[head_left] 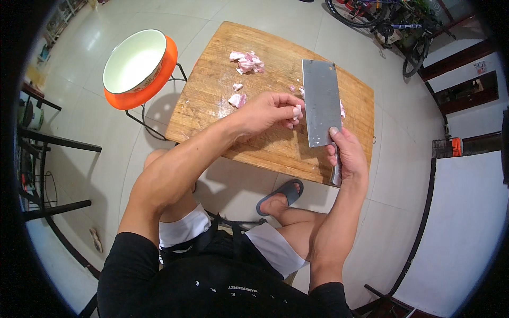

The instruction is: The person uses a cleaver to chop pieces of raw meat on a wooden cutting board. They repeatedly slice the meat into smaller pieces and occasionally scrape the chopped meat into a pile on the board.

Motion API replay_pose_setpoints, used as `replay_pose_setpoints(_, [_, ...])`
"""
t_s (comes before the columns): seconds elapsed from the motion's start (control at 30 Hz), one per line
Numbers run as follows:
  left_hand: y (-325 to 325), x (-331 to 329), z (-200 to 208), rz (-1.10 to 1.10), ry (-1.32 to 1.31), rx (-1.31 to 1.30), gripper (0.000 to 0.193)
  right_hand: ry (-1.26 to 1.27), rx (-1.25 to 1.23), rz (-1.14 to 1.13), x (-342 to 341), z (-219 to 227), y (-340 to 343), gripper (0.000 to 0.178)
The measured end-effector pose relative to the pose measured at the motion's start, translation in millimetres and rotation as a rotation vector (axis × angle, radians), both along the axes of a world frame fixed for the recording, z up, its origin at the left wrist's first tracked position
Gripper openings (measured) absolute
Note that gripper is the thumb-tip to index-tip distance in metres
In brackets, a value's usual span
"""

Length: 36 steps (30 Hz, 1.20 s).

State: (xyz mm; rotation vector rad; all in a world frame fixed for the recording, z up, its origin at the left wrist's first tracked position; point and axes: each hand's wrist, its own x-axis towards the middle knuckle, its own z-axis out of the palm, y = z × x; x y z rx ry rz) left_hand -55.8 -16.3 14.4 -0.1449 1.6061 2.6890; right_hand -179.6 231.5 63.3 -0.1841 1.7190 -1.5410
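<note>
My right hand (347,151) grips the handle of a broad cleaver (322,100), whose flat blade is turned up over the right part of a wooden cutting board (207,69). Close to the blade's left edge, my left hand (273,111) pinches a small pale piece of meat (297,112) between thumb and fingers. Beyond the left hand lies a pile of pink and white meat pieces (248,62). Nearer sit a smaller meat chunk (237,100) and a tiny scrap. More bits show beside the blade, which partly hides them.
A cream enamel bowl (135,61) rests on an orange round stool (170,58) left of the board. Dark chair legs (58,139) stand at the far left. Bicycles (392,26) are at the back right. My slippered foot (280,199) is below the board's near edge.
</note>
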Motion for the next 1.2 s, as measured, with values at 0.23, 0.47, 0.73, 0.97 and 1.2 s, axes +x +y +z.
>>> replay_pose_setpoints(0.23, [-3.1,-5.6,-1.9,0.316,0.289,-1.025,0.017,0.070,-0.002,-0.156,0.6,5.7,3.3,0.020])
replay_pose_setpoints(0.47, [-11.4,-25.8,-23.2,0.095,0.645,-1.517,0.023,0.087,-0.005,-0.175,0.7,5.4,8.6,0.020])
replay_pose_setpoints(0.73, [-17.2,-8.9,-9.7,0.094,0.557,-1.489,0.015,0.113,0.039,-0.168,1.2,4.5,8.1,0.020])
replay_pose_setpoints(0.97, [-0.2,8.9,-5.0,0.147,0.203,-1.603,0.017,0.572,0.441,-0.002,14.5,4.9,-3.2,0.029])
replay_pose_setpoints(1.2, [9.7,10.5,-15.4,0.321,0.407,-1.498,0.018,0.933,0.739,-0.018,48.2,25.7,-24.7,0.035])
